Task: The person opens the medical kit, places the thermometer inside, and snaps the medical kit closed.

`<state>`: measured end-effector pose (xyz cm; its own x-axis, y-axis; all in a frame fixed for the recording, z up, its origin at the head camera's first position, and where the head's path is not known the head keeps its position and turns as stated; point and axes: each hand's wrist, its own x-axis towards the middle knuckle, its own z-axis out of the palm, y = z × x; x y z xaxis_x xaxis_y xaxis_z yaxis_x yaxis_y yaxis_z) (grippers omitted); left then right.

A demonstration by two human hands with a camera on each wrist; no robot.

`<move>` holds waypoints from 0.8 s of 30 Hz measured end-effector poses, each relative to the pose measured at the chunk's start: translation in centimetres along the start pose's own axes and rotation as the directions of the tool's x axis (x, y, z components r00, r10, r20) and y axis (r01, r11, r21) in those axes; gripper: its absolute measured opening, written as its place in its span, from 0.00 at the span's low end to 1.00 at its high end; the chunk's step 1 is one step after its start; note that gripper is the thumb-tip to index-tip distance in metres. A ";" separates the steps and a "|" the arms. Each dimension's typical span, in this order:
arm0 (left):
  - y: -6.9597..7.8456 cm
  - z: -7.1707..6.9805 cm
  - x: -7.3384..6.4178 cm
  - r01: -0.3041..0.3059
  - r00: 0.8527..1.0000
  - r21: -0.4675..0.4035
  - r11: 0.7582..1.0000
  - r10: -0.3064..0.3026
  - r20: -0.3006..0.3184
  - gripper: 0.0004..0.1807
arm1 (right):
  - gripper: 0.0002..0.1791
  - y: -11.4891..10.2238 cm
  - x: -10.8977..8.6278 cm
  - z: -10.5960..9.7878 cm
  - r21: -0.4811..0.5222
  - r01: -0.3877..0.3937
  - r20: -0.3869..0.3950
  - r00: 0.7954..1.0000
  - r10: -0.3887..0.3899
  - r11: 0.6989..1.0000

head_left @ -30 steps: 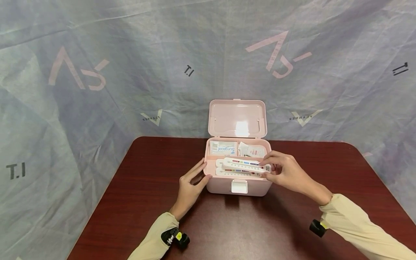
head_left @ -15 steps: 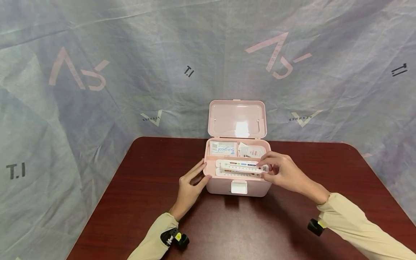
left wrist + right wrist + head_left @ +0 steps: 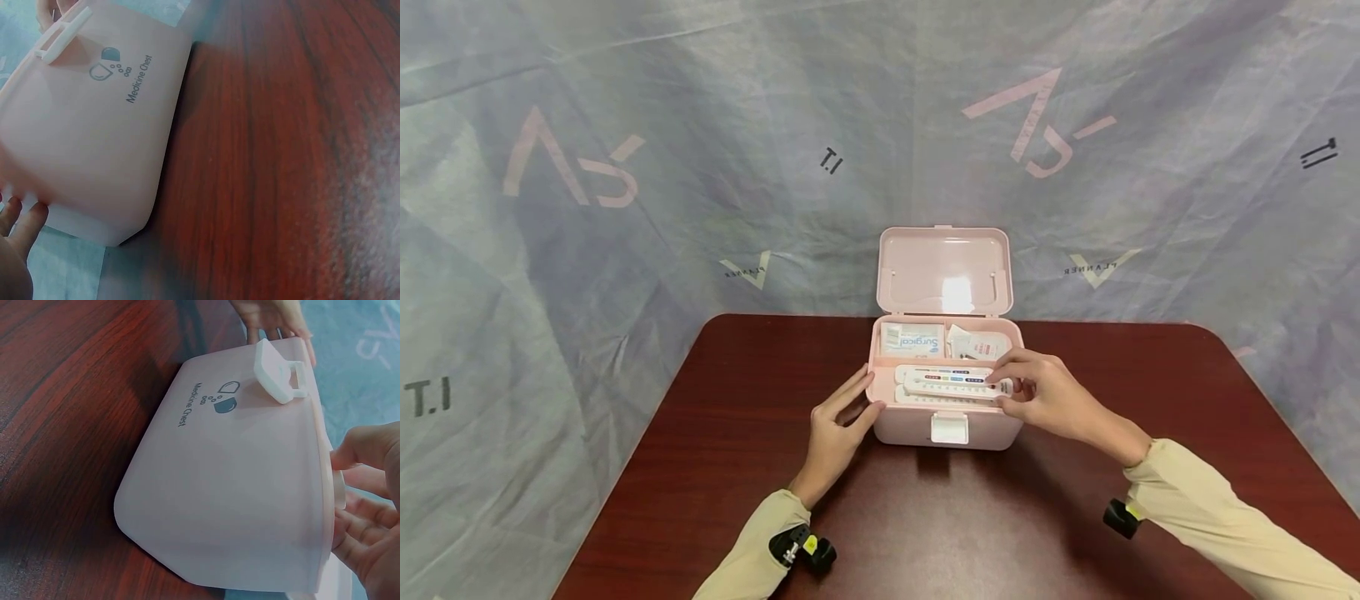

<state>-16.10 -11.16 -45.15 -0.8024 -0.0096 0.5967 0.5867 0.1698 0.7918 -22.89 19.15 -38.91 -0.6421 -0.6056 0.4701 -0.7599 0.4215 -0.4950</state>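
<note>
The pink medicine chest stands with its lid raised. My right hand pinches the right end of a flat white thermometer with a printed scale and coloured bands. Other white thermometers lie around it in the chest's front compartment. In the right wrist view the chest wall hides most of the held thermometer. My left hand touches the chest's left front corner, thumb at the front and fingers along the side. The left wrist view shows its fingertips against the chest wall.
A packet marked Surgical lies in the back left compartment, and white packets in the back right one. A white latch hangs at the front. The chest stands on a dark red table before a grey printed cloth.
The held thermometer, slanted higher a second ago, has moved down and left and now lies flatter over the others. The right hand has shifted slightly left; the left hand keeps its place on the chest.
</note>
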 end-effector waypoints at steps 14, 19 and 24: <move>0.0 -0.1 0.1 -0.003 1.000 -0.024 1.000 0.003 0.000 0.22 | 0.11 -0.1 0.5 0.2 0.000 0.016 0.047 0.999 -0.016 1.000; 0.0 -0.2 0.3 -0.006 1.000 -0.026 1.000 0.006 0.009 0.22 | 0.11 -0.1 0.7 0.2 -0.007 0.000 0.059 0.998 0.000 1.000; -1.0 -0.3 0.2 -0.019 1.000 -0.012 1.000 0.019 0.011 0.23 | 0.10 -0.1 0.9 0.2 -0.007 -0.019 0.086 0.996 0.020 1.000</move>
<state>-16.82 -11.65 -45.84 -0.7920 0.0044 0.6105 0.6034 0.1583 0.7816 -23.38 18.42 -38.56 -0.6458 -0.6530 0.3957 -0.7481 0.4374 -0.4990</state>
